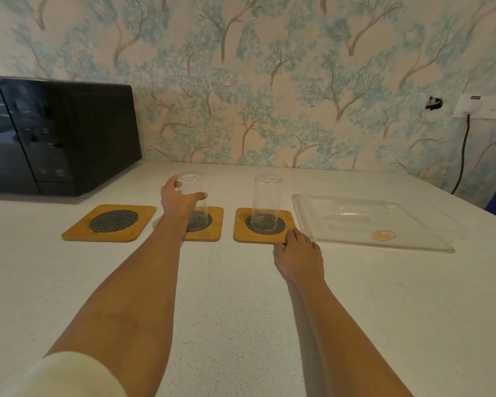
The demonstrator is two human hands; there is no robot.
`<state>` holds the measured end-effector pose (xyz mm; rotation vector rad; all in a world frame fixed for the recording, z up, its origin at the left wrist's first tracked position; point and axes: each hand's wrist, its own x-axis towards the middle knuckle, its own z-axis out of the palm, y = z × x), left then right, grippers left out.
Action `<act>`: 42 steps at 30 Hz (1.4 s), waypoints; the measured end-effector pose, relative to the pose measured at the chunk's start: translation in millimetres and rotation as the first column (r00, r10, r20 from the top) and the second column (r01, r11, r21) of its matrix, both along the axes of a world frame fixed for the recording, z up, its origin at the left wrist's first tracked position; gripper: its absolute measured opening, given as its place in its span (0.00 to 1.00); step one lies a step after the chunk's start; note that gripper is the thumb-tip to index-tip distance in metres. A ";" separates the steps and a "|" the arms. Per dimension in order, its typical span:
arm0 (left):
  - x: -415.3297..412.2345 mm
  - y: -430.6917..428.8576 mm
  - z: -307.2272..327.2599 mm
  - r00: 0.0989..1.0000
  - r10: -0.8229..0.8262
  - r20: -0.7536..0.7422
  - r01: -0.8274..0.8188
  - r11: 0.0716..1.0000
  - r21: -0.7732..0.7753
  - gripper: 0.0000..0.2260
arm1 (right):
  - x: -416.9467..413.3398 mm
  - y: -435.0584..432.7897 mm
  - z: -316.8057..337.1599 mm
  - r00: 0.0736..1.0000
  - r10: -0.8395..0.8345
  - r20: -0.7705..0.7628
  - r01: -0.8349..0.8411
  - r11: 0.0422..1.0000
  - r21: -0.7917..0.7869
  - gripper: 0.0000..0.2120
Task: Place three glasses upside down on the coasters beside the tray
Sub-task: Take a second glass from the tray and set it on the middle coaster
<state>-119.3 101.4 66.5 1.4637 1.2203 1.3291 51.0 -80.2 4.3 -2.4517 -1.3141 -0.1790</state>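
Note:
Three wooden coasters with dark mesh centres lie in a row on the counter. The left coaster [109,222] is bare. On the middle coaster [212,224] stands an upside-down clear glass [196,187], and my left hand [178,200] is wrapped around its side. The right coaster [241,227] carries a second upside-down glass [267,199], standing free. My right hand [298,253] lies flat on the counter, its fingertips touching that coaster's front right corner. A third clear glass [358,214] lies on its side in the transparent tray [413,242] to the right.
A black microwave [58,136] stands at the back left against the wallpapered wall. A wall socket [483,110] with a dark cable hangs at the far right. A round gold sticker [384,235] marks the tray's front.

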 end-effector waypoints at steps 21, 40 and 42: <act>-5.3 -15.5 -24.0 0.999 -0.034 -0.008 0.035 0.999 0.016 0.36 | -2.5 -3.2 1.1 1.000 0.007 -0.018 -0.006 0.999 0.036 0.22; -6.0 -44.7 -39.7 0.980 0.136 -0.144 -0.121 0.987 0.107 0.37 | -5.6 -6.5 3.5 0.997 0.018 -0.069 -0.013 0.997 0.072 0.22; -5.6 -58.1 -46.2 0.946 0.199 -0.257 -0.164 0.974 0.154 0.35 | -7.0 -8.9 4.9 0.996 0.028 -0.081 -0.021 0.996 0.087 0.21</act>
